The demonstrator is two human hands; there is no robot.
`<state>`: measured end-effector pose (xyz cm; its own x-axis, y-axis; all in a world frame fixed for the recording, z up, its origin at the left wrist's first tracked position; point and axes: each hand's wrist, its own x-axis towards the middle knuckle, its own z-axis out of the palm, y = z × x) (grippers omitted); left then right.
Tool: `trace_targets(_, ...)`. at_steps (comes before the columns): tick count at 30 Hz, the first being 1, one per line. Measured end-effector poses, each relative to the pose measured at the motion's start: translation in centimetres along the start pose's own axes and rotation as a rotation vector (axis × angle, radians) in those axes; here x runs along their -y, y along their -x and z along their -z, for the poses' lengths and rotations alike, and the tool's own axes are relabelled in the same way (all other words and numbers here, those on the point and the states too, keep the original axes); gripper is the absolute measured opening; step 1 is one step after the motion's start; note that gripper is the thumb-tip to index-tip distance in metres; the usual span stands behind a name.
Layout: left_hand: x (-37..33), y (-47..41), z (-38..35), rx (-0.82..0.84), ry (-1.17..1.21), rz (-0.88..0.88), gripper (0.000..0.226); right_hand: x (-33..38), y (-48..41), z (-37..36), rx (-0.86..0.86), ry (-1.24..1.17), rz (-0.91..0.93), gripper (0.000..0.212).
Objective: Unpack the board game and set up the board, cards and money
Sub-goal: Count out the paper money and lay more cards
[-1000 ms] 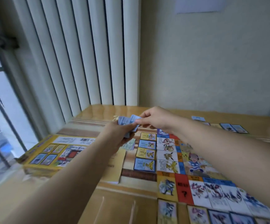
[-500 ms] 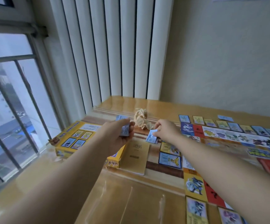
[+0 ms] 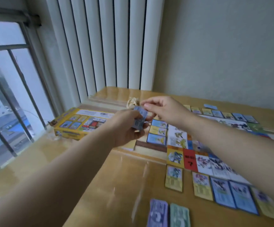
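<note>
My left hand [image 3: 126, 126] grips a small stack of blue cards [image 3: 139, 117] above the table. My right hand [image 3: 163, 109] pinches the top of that stack with thumb and fingertips. The game board [image 3: 190, 158] lies open to the right, partly under my right forearm. Cards [image 3: 174, 178] line its near edge, more cards [image 3: 157, 132] its left edge, and a further row [image 3: 218, 113] its far edge. A purple banknote [image 3: 158, 213] and a green banknote [image 3: 179, 215] lie side by side at the bottom. The yellow game box [image 3: 77, 123] sits at the left.
A crumpled bundle of rubber bands [image 3: 131, 102] lies beyond my hands. A tan booklet [image 3: 130, 145] peeks out below my left hand. The wooden table [image 3: 100, 185] meets a barred window [image 3: 10, 95] at the left and white vertical blinds [image 3: 108, 46] behind.
My right hand has come back from the board's left edge to the stack in my left hand. The view has tilted down and right, bringing the near cards and banknotes into sight.
</note>
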<state>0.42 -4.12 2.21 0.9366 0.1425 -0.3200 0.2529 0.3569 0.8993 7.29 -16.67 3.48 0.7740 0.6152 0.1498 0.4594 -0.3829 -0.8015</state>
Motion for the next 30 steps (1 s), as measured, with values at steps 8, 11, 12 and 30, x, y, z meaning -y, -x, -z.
trace_targets(8,3.7,7.3,-3.8,0.226,-0.146,-0.086,0.027,0.9,10.0,1.8,-0.014,-0.157,-0.016,0.019)
trace_targets(11,5.2,9.1,-5.1,0.301,-0.269,-0.098,0.026,0.6,13.0,2.5,-0.027,-0.205,-0.057,0.022)
trace_targets(12,5.8,9.3,-5.2,0.307,-0.351,-0.108,0.027,0.3,14.0,2.8,-0.043,-0.208,-0.082,0.022)
trace_targets(30,11.7,10.5,-2.9,0.362,-1.879,-0.606,0.034,-4.7,19.8,-0.9,0.124,0.432,-0.256,0.007)
